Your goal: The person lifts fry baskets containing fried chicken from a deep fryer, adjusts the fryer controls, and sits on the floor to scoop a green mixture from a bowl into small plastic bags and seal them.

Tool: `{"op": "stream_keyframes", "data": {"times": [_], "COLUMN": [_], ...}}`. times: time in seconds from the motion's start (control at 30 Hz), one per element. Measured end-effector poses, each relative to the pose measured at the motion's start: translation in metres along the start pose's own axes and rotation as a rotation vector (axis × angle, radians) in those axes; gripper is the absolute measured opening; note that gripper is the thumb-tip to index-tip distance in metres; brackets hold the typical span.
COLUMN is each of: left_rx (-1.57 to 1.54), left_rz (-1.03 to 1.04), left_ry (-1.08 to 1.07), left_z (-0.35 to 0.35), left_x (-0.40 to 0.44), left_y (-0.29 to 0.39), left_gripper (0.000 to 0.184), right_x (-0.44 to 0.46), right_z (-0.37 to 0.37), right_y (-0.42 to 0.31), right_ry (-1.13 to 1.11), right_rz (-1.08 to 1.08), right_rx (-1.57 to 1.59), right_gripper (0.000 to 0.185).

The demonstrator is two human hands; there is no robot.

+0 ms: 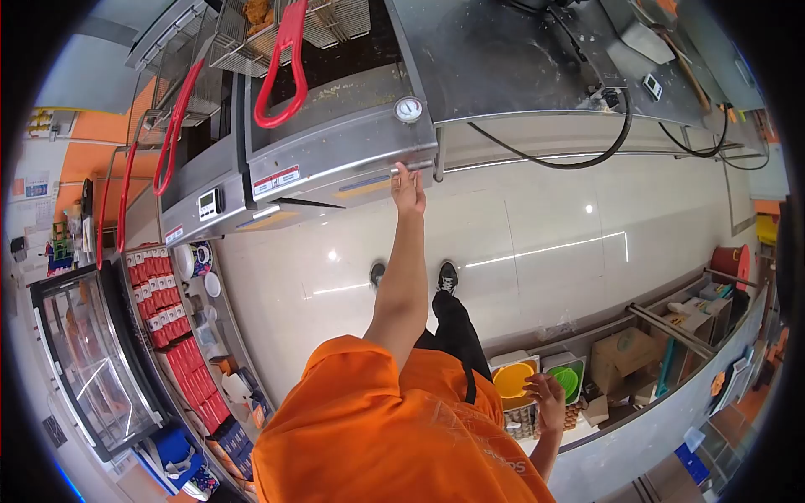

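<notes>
My left hand (pixel 407 191) reaches out to the front of the steel fryer (pixel 335 159). Its fingers are closed around a small metal knob (pixel 397 170) just below the round dial thermometer (pixel 408 109). Bent close to my side, my right hand (pixel 549 400) holds nothing, its fingers loosely curled and apart. From this angle it appears beside a yellow bowl (pixel 513 380) and a green basket (pixel 565 381) on the lower shelf. Red-handled wire fry baskets (pixel 281 71) hang over the fryer, one with fried pieces (pixel 258 12) in it.
A digital timer (pixel 210 203) is fixed to the fryer's front. A steel counter (pixel 503 67) with a black cable (pixel 579 163) adjoins it. Behind me, a shelf unit carries a cardboard box (pixel 625 360). Red packages (pixel 197 381) and a glass display case (pixel 96 365) stand left.
</notes>
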State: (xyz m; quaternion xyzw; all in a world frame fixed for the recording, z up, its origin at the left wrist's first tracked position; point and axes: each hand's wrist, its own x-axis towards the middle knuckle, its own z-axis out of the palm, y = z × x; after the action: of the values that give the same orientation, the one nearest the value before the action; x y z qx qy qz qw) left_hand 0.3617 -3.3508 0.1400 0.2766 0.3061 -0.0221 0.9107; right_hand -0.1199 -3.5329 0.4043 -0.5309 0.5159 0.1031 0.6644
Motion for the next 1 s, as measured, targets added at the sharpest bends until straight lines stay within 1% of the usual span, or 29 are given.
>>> {"op": "stream_keyframes", "data": {"times": [0.13,0.23,0.3,0.33,0.4,0.43,0.47,0.53,0.6,0.63,0.67,0.7,0.73,0.77,0.8,0.83,0.87,0.93,1.0], "left_rx": [0.045,0.135,0.206,0.239,0.411,0.44,0.506,0.583,0.738,1.019,0.996,0.906,1.13,1.146,1.244,1.368,1.388,1.381,1.446], "left_rz": [0.053,0.056,0.032,0.028,-0.025,-0.034,-0.083,-0.022,0.03,0.141,0.253,0.378,0.401,0.472,0.512,0.562,0.513,0.488,0.575], "left_ry": [0.011,0.118,0.22,0.277,0.246,0.342,0.325,0.311,0.355,0.405,0.409,0.399,0.442,0.368,0.305,0.301,0.278,0.245,0.205], "left_z": [0.003,0.005,0.004,-0.005,-0.067,-0.079,-0.105,-0.153,-0.184,-0.212,-0.239,-0.258,-0.273,-0.288,-0.293,-0.293,-0.305,-0.317,-0.315], "left_x": [-0.002,-0.005,-0.031,-0.051,-0.088,-0.123,-0.148,-0.179,-0.199,-0.194,-0.189,-0.182,-0.175,-0.169,-0.164,-0.158,-0.146,-0.125,-0.111], "left_y": [-0.002,0.0,0.002,0.006,0.021,0.04,0.063,0.102,0.154,0.174,0.19,0.209,0.239,0.265,0.294,0.321,0.341,0.374,0.4], "left_gripper": [0.037,0.04,0.041,0.041,0.045,0.054,0.057,0.054,0.047,0.046,0.042,0.041,0.041,0.041,0.039,0.039,0.04,0.041,0.04], "right_x": [0.006,0.01,0.014,0.017,0.03,0.035,0.041,0.057,0.073,0.081,0.091,0.101,0.113,0.123,0.131,0.136,0.143,0.164,0.187], "right_z": [0.005,0.017,0.026,0.031,0.041,0.05,0.06,0.08,0.108,0.124,0.142,0.158,0.173,0.188,0.207,0.225,0.239,0.272,0.306], "right_y": [-0.002,-0.005,-0.008,-0.009,-0.004,-0.003,-0.004,-0.001,-0.004,-0.005,-0.002,0.003,0.008,0.014,0.017,0.022,0.027,0.027,0.024], "right_ry": [-0.015,-0.029,-0.037,-0.052,-0.1,-0.125,-0.149,-0.196,-0.314,-0.365,-0.402,-0.426,-0.444,-0.458,-0.486,-0.507,-0.535,-0.575,-0.593], "right_rz": [0.005,0.032,0.035,0.028,-0.002,-0.003,-0.009,-0.008,-0.031,-0.041,-0.037,-0.035,-0.029,-0.021,-0.046,-0.062,-0.066,-0.112,-0.13], "right_rx": [-0.02,-0.072,-0.099,-0.105,-0.13,-0.167,-0.203,-0.241,-0.339,-0.386,-0.415,-0.47,-0.527,-0.583,-0.606,-0.633,-0.68,-0.768,-0.811], "right_gripper": [0.021,0.021,0.021,0.021,0.022,0.022,0.021,0.022,0.024,0.025,0.025,0.025,0.024,0.024,0.023,0.023,0.023,0.026,0.029]}}
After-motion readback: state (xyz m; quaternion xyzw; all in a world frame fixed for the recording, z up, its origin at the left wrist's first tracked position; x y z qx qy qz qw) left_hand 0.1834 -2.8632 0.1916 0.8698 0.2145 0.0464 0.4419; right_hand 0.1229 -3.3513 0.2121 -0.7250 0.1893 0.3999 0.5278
